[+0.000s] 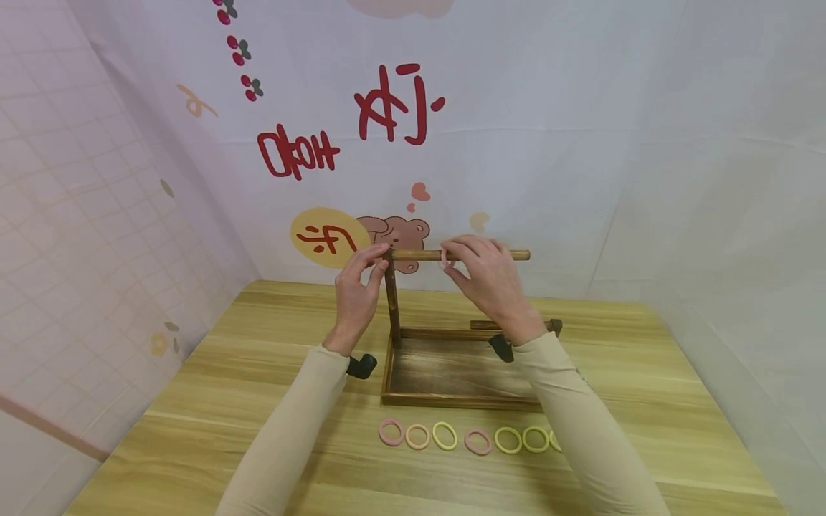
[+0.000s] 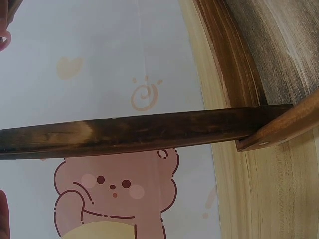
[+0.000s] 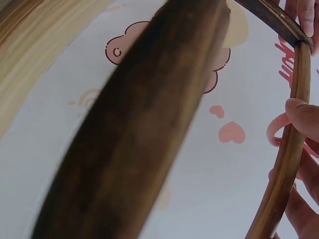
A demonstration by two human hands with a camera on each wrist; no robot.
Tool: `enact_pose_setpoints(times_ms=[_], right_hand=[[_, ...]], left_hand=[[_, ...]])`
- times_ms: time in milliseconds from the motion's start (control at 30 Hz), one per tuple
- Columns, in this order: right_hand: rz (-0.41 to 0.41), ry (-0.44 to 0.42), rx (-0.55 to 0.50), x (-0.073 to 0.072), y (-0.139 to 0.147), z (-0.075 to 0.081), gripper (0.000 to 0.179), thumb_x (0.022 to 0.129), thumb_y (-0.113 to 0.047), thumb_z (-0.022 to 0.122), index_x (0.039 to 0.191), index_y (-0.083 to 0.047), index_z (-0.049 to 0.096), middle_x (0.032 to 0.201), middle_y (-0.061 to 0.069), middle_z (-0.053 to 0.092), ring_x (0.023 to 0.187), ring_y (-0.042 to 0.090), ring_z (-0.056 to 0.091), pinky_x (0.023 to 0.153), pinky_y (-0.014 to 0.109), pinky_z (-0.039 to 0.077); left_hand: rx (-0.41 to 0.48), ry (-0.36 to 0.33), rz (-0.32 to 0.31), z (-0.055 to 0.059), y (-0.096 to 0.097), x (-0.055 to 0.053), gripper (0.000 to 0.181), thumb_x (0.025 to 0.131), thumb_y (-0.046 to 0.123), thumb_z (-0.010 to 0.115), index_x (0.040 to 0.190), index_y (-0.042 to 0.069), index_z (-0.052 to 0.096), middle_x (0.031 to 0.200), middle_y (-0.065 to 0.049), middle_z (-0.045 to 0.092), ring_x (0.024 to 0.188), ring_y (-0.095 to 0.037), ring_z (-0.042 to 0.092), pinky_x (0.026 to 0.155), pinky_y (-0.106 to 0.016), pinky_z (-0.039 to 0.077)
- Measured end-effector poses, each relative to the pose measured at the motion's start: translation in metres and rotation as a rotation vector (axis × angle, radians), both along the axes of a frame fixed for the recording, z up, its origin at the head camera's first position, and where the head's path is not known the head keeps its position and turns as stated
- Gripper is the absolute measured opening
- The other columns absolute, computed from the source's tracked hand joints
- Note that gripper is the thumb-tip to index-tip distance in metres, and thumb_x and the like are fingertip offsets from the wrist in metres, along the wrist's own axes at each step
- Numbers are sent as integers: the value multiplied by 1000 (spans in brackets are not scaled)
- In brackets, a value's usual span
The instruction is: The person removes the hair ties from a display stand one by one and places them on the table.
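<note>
A wooden stand has an upright post (image 1: 393,304) with a horizontal bar (image 1: 416,255) running right from its top. My left hand (image 1: 357,295) holds the corner where post and bar meet, fingers and thumb to either side. On the bar's middle stretch my right hand (image 1: 488,281) pinches a pink ring (image 3: 271,130) between thumb and fingers. The ring goes around the bar, as the right wrist view shows. Only a bit of that hand and ring appears at the left edge of the left wrist view, where the dark post crosses the middle.
The stand's rimmed base (image 1: 452,398) lies on the wooden table (image 1: 258,358). A shorter, lower bar (image 1: 482,325) stands at its right, partly behind my right wrist. In front, several pink, peach and yellow rings (image 1: 467,442) lie in a row, the rightmost partly covered by my right sleeve.
</note>
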State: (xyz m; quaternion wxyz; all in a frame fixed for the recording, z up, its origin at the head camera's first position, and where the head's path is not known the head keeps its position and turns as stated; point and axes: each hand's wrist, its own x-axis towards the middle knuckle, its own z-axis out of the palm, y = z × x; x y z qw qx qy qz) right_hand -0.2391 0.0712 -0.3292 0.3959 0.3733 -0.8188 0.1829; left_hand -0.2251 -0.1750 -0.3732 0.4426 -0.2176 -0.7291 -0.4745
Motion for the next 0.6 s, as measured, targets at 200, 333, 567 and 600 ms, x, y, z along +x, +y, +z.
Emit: enact_pose_setpoints(times_ms=[200,333,567,600], right_hand=[[-2,5,-6,-2,2,-2,42,86,-15,88,124,-9,74,121,7,73,113,28,67,97,53,51],[-7,4,-3,-1,4,-1,43,85,-16,88,124,-9,73,122,7,72,113,29,67,97,54,52],[-12,-16,-4,0,6,-1,44,85,-15,88,125,-9,73,124,7,71,115,32,66,90,56,55],[-13,-18,-2,0,6,0,44,84,-15,89,125,-9,73,124,8,71,115,32,66,90,56,55]], left_hand=[[-2,-3,-4,-1,-1,-2,27,95,1,71,122,2,73,123,-13,72,106,-30,70,95,-39,57],[0,3,0,-1,-1,-2,28,93,-1,73,121,0,73,122,-14,72,106,-32,70,93,-40,58],[9,-1,-2,-1,-1,-2,28,92,-3,73,120,0,74,121,-15,72,106,-33,70,94,-38,58],[8,-6,-2,-2,-1,-2,28,93,-2,73,120,0,74,122,-14,72,107,-32,70,95,-38,58]])
